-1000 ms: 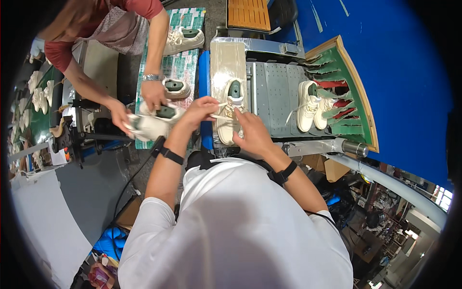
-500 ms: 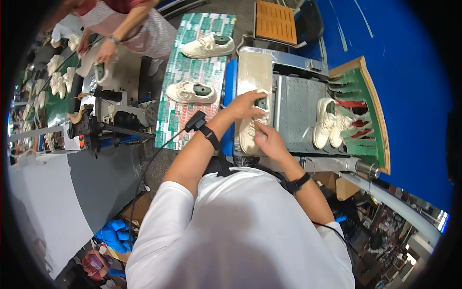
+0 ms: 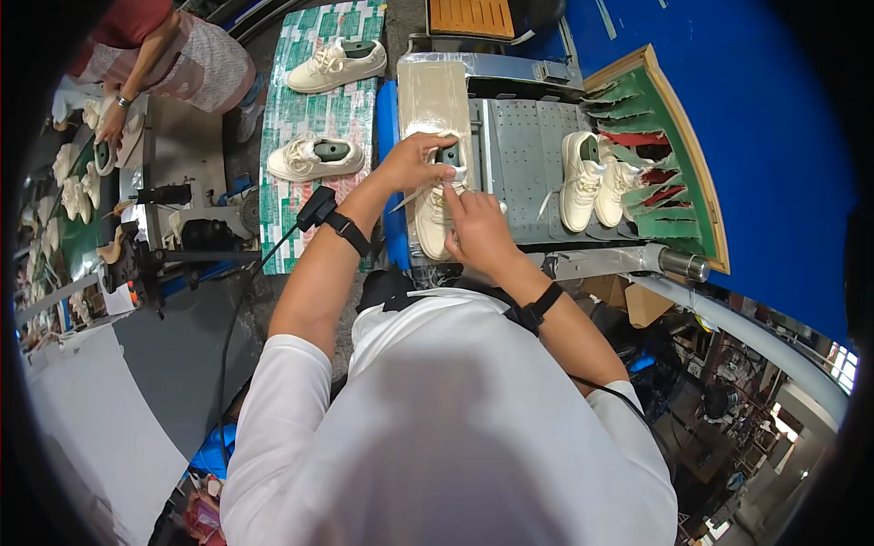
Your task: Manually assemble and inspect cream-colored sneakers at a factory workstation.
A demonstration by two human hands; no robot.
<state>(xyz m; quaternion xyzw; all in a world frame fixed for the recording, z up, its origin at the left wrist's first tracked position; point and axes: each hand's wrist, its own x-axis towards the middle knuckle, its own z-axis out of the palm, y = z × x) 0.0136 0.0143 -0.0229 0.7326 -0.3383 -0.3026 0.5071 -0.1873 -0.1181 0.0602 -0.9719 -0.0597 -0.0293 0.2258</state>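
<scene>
A cream lace-up sneaker (image 3: 430, 224) with a dark green last inside lies toe toward me on a tan board (image 3: 433, 96). My left hand (image 3: 411, 166) grips it at the collar, its thumb on the top of the tongue. From the right, my right hand (image 3: 481, 227) reaches over the laces. Its index finger points onto the tongue close to my left thumb, while the thumb rests along the shoe's side and the other fingers curl. A loose lace end sticks out left of the shoe, below my left wrist.
Two cream sneakers (image 3: 580, 187) stand on the grey perforated conveyor (image 3: 523, 173), by a wood-framed opening with slit green flaps (image 3: 696, 196). Two more lie on a green-and-white taped board (image 3: 305, 114) at left. A co-worker's hand (image 3: 111, 123) handles a shoe beyond.
The view has shifted, so the bench sits further left and up. My left hand has gone from spanning the shoe opening to gripping by the tongue; my right index finger now touches the tongue.
</scene>
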